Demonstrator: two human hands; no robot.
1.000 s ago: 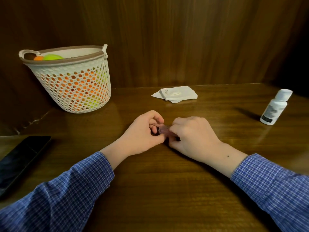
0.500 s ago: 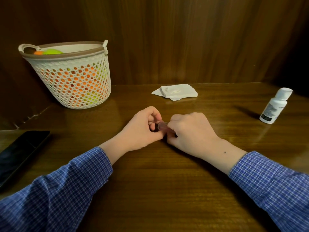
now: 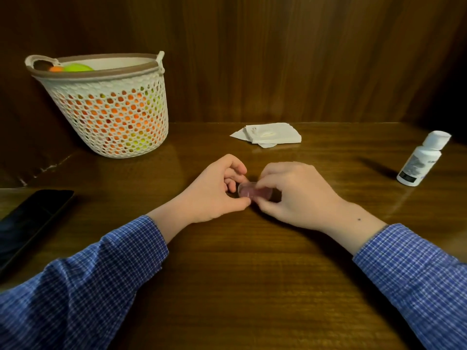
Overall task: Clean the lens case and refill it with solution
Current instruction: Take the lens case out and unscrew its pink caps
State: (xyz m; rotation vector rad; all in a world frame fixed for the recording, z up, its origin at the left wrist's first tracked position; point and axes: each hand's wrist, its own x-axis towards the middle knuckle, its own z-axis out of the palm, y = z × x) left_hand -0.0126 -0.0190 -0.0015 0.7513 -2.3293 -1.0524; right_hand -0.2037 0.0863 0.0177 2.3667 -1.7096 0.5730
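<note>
Both hands meet at table centre, pinching the lens case (image 3: pixel 255 192) between them. Left hand (image 3: pixel 217 190) has curled fingers and thumb on the case's left end; right hand (image 3: pixel 295 195) has thumb and fingertips on its right part, covering most of it. The case is small, pinkish, translucent, low over or on the wooden table (image 3: pixel 252 286); cannot tell if it touches the table. Solution bottle (image 3: pixel 420 161), white, cap on, stands tilted-looking at far right, well apart from the hands. Folded white tissues (image 3: pixel 270 133) lie beyond the hands near the back wall. White mesh basket (image 3: pixel 111 107) with orange and green items stands back left. Dark phone (image 3: pixel 30 221) lies at the left edge. Blue checked sleeves (image 3: pixel 83 286) cover both forearms. Nothing lies between the hands and the bottle or the tissues.
</note>
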